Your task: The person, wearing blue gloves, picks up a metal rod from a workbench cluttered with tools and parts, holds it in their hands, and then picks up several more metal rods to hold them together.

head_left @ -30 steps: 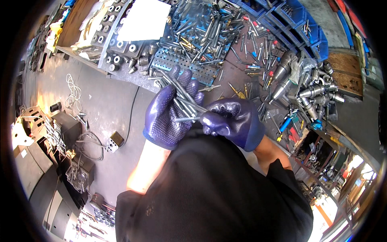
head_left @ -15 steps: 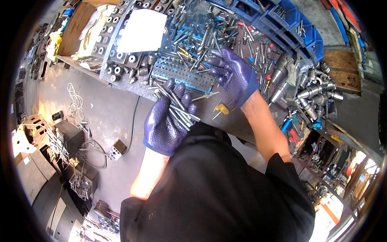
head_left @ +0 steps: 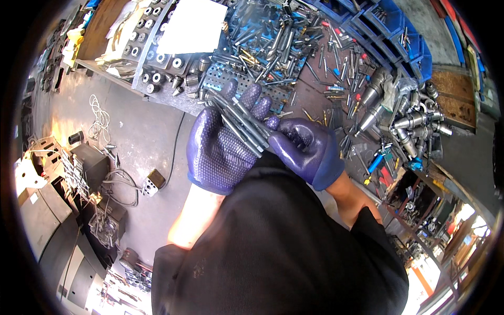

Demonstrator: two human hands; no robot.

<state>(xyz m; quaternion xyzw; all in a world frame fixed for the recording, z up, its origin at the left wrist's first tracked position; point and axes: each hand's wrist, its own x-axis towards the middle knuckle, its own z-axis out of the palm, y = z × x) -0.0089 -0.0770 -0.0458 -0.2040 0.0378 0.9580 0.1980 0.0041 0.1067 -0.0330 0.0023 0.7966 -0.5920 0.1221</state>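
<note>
My left hand (head_left: 219, 149), in a purple textured glove, is palm up with its fingers curled round a bundle of slim, round steel rods (head_left: 242, 126) that look like cutter shanks. They lie slantwise across the palm. Close against it on the right, my right hand (head_left: 310, 152), gloved the same, has thumb and fingertips closed at the near end of one rod. Just beyond both hands is a blue perforated tool rack (head_left: 218, 79). Behind it many loose drills and milling cutters (head_left: 281, 44) lie in a heap.
Blue bins (head_left: 380, 26) stand at the back right. Chunky metal tool holders (head_left: 415, 121) are piled on the right. A white sheet (head_left: 192, 26) covers part of the collet rows (head_left: 148, 23). On the floor at left lie a coiled cord (head_left: 100, 123) and a metal block (head_left: 154, 182).
My right hand has come back from the loose cutters, down and toward me, to the rods in my left hand. Its fingers have closed. The left hand has stayed nearly in place.
</note>
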